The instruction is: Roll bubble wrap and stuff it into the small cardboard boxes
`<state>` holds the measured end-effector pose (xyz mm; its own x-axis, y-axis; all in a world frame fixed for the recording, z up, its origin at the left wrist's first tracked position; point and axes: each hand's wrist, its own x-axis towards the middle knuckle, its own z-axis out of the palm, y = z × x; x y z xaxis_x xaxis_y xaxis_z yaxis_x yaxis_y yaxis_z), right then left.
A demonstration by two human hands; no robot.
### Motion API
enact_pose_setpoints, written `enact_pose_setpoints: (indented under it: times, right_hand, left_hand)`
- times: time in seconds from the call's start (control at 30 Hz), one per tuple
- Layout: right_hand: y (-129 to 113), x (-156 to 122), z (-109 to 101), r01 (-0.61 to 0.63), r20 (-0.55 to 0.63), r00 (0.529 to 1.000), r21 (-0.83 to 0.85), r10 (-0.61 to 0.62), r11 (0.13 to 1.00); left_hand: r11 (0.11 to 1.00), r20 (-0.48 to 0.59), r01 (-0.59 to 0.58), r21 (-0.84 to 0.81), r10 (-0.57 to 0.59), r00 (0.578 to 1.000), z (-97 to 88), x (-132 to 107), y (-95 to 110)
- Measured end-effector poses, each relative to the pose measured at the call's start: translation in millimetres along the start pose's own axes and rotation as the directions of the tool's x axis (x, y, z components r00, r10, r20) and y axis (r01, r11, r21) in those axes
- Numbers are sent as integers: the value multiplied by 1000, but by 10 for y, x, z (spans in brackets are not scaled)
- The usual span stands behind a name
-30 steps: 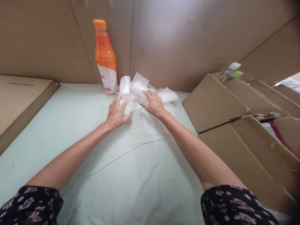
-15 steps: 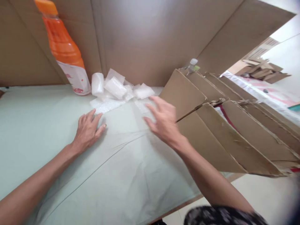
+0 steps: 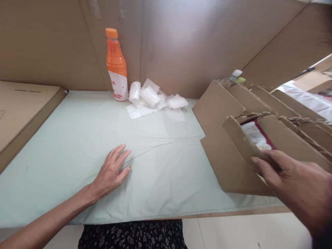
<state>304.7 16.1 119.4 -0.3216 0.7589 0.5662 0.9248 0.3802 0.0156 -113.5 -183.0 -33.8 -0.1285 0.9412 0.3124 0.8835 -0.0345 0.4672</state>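
One box [image 3: 223, 159], right of centre in the frame, has its frayed edge pinched by my right hand [image 3: 298, 180]; a hard tug could tear it or tip the box. That hand reaches in from the lower right. My left hand [image 3: 109, 171], palm down, fingers loosely spread, is over the cloth [image 3: 160, 186], left of centre.

The nearer brown cardboard box [image 3: 232, 166] sits at right, top open.
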Motion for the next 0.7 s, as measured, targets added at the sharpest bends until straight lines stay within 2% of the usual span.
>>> enact_pose_setpoints:
  times: [0.1, 0.2, 0.27, 0.3, 0.33, 0.37, 0.43, 0.5, 0.53, 0.57, 0.6, 0.67, 0.7]
  right_hand:
    - [-559, -34, -205, 229, 15, 972, 164, -234, 960]
    - [-1082, -58, -363, 463, 1, 863, 400, -506, 791]
    - [-1337, -45, -426, 516, 10, 792, 523, -610, 679]
    - [-1417, -33, -443, 513, 4, 781, 566, -625, 645]
    - [-1460, -21, -448, 497, -20, 792, 600, -610, 627]
    - [-1467, -14, -434, 466, -54, 825, 627, -562, 624]
    - [-1390, -26, -337, 349, -119, 921, 675, -371, 650]
    - [-1265, -90, -146, 179, -70, 980, 728, -188, 662]
    - [-1215, -144, -26, 103, 10, 986, 749, -168, 655]
    - [-1189, -212, 101, 48, 111, 973, 764, -204, 643]
    - [-1193, -288, 227, 9, 216, 935, 779, -282, 627]
    - [-1297, -428, 454, -40, 369, 815, 806, -447, 591]
    - [-1390, -472, 552, -69, 411, 771, 814, -487, 576]
  left_hand:
    - [998, -18, 48, -46, -49, 999, -191, -29, 81]
    - [989, -48, 121, -87, -125, 991, -411, -69, 132]
    - [981, -65, 149, -125, -158, 985, -521, -118, 144]
    - [976, -69, 159, -147, -170, 983, -559, -154, 144]
    - [971, -72, 170, -166, -184, 980, -586, -199, 139]
    - [966, -77, 185, -183, -202, 976, -603, -251, 130]
    - [945, -95, 235, -226, -262, 960, -607, -369, 104]
    - [903, -107, 321, -287, -363, 926, -574, -486, 77]
    - [874, -102, 365, -321, -415, 904, -543, -539, 65]
    - [844, -91, 404, -352, -461, 883, -502, -585, 53]
    - [818, -79, 439, -373, -499, 863, -455, -622, 40]
    - [789, -77, 485, -378, -549, 833, -359, -659, -2]
    - [790, -89, 494, -365, -557, 825, -323, -652, -37]
